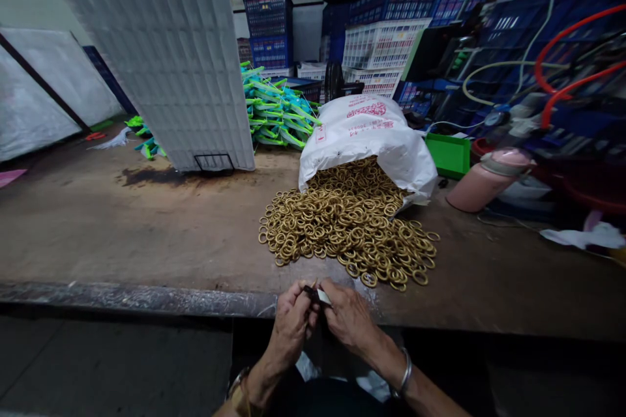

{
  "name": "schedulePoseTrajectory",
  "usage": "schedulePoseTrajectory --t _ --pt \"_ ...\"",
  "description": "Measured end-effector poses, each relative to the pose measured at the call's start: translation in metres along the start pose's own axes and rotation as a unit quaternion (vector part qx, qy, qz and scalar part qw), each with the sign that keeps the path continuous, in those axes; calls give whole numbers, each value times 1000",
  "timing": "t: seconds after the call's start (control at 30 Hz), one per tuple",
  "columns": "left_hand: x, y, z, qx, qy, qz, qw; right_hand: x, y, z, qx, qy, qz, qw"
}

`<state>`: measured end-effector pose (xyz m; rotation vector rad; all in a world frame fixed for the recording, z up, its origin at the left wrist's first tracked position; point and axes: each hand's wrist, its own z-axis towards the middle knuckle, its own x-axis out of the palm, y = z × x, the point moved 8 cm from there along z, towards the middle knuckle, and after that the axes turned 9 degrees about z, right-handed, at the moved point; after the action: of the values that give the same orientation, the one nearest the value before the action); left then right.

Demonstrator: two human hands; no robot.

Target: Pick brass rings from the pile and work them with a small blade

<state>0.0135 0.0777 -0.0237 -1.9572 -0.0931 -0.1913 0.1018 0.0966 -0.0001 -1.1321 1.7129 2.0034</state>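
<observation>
At the table's front edge my left hand (292, 316) and my right hand (353, 318) meet, both closed, fingertips almost touching. Pinched in the left fingers is a small dark piece (309, 290), its kind too small to make out. A small flat white piece (323, 298) shows at my right thumb and fingers, partly covered by them. Just beyond the hands lies a heap of brass-coloured rings (342, 221). It spills from the mouth of a white sack (362, 130) with red print, lying on its side.
A tall pale ribbed panel (166, 65) stands on the wooden table (98, 228) at left. Behind it are green and blue plastic pieces (278, 111). To the right are a green tray (447, 155), a pink bottle (489, 179) and red hoses (562, 71). Stacked crates (376, 45) line the back.
</observation>
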Motion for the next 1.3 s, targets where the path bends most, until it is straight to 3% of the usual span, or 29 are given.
schedulePoseTrajectory --t 0.33,0.57,0.77,0.9,1.0,1.13,1.3 --pt "-5 -2 -1 13 -27 22 999 0 1 1 18 -26 -103 994" --pt "-11 1 -1 7 -31 63 998 9 -3 2 46 -1 -149 988" --pt "-4 11 -15 -37 33 -18 999 -3 -22 22 91 -12 -173 981" --pt "2 15 -22 -63 66 -114 989 -12 -18 44 56 -37 -178 982" --pt "-2 17 -19 -64 63 -161 983 -8 -11 56 32 -56 -178 982" --pt "-9 16 -14 -67 65 -185 978 2 -11 66 53 -74 -201 975" --pt "-7 13 -11 -81 102 -241 962 9 -15 69 55 -60 -222 972"
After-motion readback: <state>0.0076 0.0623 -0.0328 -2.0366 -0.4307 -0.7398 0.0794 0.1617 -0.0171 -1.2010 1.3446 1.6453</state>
